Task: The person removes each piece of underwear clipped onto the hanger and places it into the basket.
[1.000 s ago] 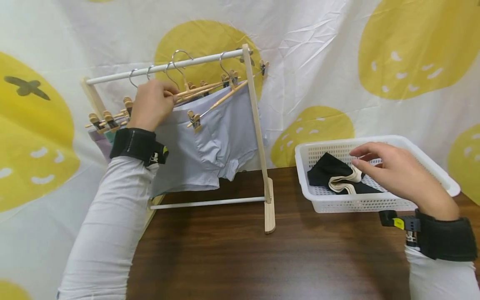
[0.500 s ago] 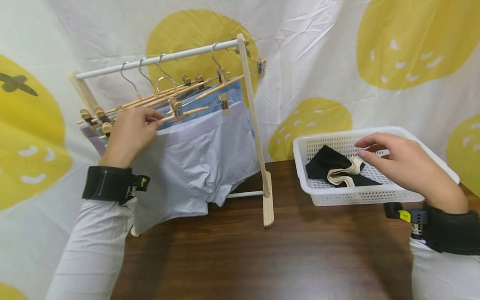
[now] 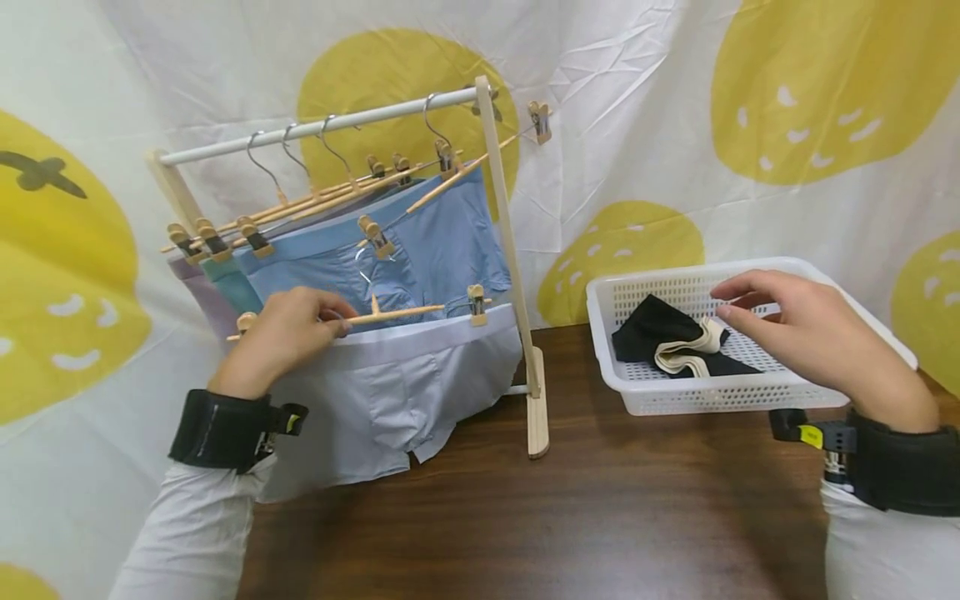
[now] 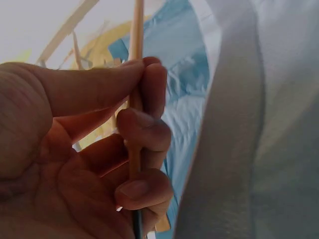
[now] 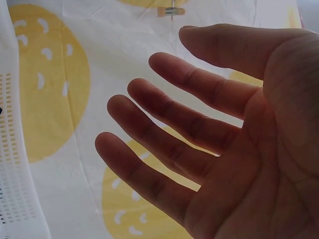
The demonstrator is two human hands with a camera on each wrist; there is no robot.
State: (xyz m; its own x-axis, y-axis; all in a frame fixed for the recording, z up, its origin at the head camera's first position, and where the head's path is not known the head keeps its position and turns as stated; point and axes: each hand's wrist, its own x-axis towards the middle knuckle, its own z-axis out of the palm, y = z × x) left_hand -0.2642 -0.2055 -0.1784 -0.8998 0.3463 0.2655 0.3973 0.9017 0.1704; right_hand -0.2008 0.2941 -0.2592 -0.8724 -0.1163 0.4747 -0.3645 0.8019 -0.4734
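My left hand (image 3: pixel 288 337) grips the wooden bar of a clip hanger (image 3: pixel 397 315) in front of the rack; in the left wrist view thumb and fingers wrap the bar (image 4: pixel 135 35). From its clips hang pale grey-lavender boxer briefs (image 3: pixel 405 383), waistband up, and its metal hook is off the rail. Behind them, blue boxer briefs (image 3: pixel 322 250) hang on the rack. My right hand (image 3: pixel 802 333) is held over the white basket (image 3: pixel 750 400), fingers relaxed and holding nothing, as the right wrist view also shows.
A small garment rack with a white rail (image 3: pixel 397 102) carries several clip hangers; purple (image 3: pixel 201 287) and teal briefs (image 3: pixel 238 279) show at its left. Black cloth with a cream band (image 3: pixel 652 333) lies in the basket. The rack's wooden foot (image 3: pixel 537 425) stands on the brown table (image 3: pixel 600 517).
My left hand has brought the hanger with the pale briefs off the rail, down and toward me, uncovering the blue pair behind. My right hand stays nearly still above the basket.
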